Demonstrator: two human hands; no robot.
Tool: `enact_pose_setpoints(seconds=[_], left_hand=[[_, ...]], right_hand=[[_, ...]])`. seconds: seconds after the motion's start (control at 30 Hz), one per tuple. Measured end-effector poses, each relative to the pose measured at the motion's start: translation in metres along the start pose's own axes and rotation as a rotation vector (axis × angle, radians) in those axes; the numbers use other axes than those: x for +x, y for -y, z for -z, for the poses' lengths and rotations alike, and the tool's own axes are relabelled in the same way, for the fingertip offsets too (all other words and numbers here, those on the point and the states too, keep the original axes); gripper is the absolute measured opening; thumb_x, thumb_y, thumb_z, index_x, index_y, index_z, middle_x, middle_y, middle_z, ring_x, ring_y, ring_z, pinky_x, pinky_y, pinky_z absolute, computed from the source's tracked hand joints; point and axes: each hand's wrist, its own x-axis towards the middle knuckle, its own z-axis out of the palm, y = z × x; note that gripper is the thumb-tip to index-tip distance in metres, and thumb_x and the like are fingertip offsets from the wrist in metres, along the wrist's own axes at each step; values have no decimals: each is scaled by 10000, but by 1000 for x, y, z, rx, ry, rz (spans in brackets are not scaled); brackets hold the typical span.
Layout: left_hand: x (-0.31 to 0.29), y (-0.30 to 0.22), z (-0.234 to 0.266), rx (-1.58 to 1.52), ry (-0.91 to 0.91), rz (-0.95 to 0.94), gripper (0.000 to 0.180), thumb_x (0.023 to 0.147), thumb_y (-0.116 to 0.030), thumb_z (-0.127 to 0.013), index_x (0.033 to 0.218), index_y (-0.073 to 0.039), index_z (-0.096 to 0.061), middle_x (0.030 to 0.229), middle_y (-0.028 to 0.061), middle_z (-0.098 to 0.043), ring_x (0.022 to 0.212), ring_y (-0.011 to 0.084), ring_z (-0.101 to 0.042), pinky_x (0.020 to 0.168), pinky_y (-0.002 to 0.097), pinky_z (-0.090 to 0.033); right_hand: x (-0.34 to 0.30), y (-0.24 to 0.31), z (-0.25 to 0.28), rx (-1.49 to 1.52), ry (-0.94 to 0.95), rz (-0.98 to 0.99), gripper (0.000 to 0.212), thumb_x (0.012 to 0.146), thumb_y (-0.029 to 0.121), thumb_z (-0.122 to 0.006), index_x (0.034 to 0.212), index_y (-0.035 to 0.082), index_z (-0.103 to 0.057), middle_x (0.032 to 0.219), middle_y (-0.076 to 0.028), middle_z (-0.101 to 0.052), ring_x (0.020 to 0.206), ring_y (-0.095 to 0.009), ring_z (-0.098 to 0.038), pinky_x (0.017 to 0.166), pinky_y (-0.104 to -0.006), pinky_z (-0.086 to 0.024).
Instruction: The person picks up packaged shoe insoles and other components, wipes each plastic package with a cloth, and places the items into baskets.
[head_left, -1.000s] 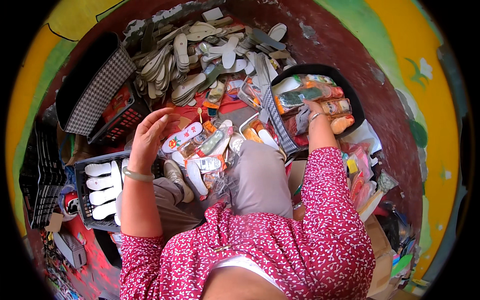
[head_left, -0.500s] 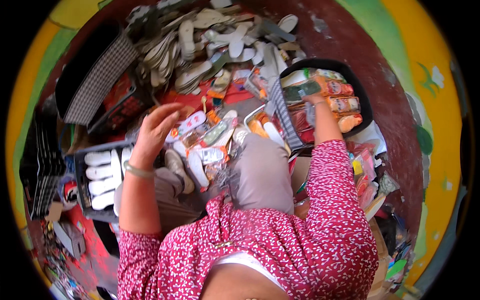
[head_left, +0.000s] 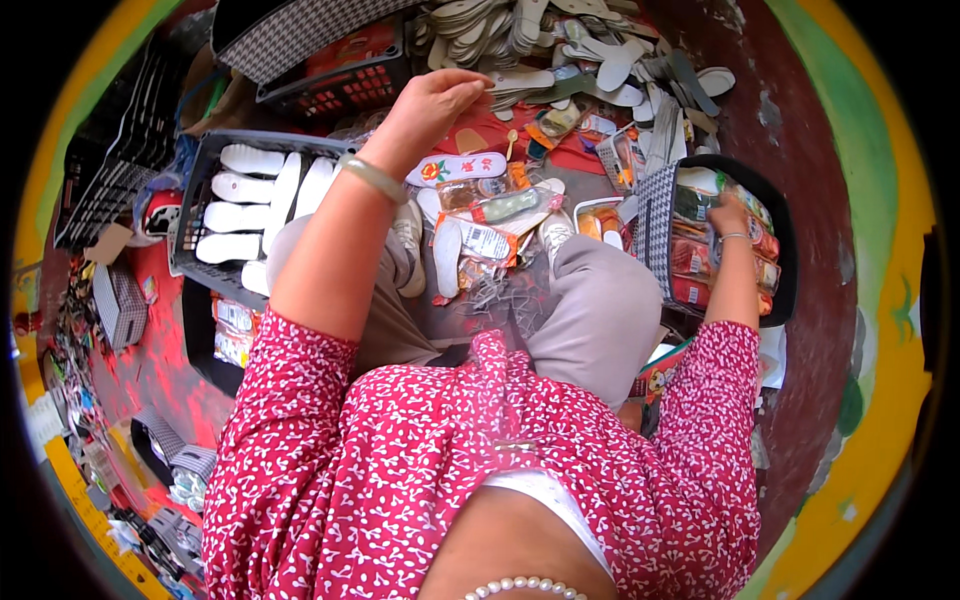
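Red-painted floor is strewn with flat insoles; left hand (head_left: 432,98) is raised with fingers pinched, nothing seen held; right hand (head_left: 728,213) is pressed on glossy packets (head_left: 700,255) in a black tub (head_left: 785,260), grip unclear

The red floor (head_left: 150,370) carries a loose heap of insoles (head_left: 560,40), wrapped insole packets (head_left: 490,225), a grey crate (head_left: 195,215) of white insoles and a black basket (head_left: 785,250).

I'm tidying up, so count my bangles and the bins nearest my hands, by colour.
Bangles: 2, a left-wrist bangle and a right-wrist bangle
Grey crate: 1
Black tub: 1
Total: 4
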Motion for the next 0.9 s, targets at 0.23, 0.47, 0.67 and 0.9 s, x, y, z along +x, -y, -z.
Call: enact_pose_setpoints(seconds=[0.23,0.47,0.67,0.9], left_hand=[[6,11,8,-40,-153,-39,353,934,-318,-498,859,0,-631,924,124,-666,782,166,-634,698,245,-491],[48,77,25,24,-238,188,258,886,-244,-487,780,-61,-635,852,144,-659,740,238,-619,632,349,-498],[69,222,38,1421,13,186,232,823,-151,-500,894,-71,-706,978,158,-662,877,287,-654,740,411,-527],[28,266,11,529,-203,865,431,730,-249,-694,1079,-13,-608,1160,174,-595,1083,282,-575,910,368,-463]], right_hand=[[-121,139,148,842,-277,460,225,800,204,-623,905,11,-676,716,-80,-645,629,-141,-603,584,-269,-451],[-236,252,151,1870,43,593,167,855,161,-646,916,5,-655,700,-31,-618,606,-59,-543,550,-182,-427],[-172,239,96,2257,408,104,164,853,159,-614,912,7,-605,690,-58,-616,572,-159,-594,527,-270,-505],[-172,229,109,2238,324,-53,164,860,179,-606,914,25,-586,708,-49,-596,608,-142,-563,538,-268,-477]])
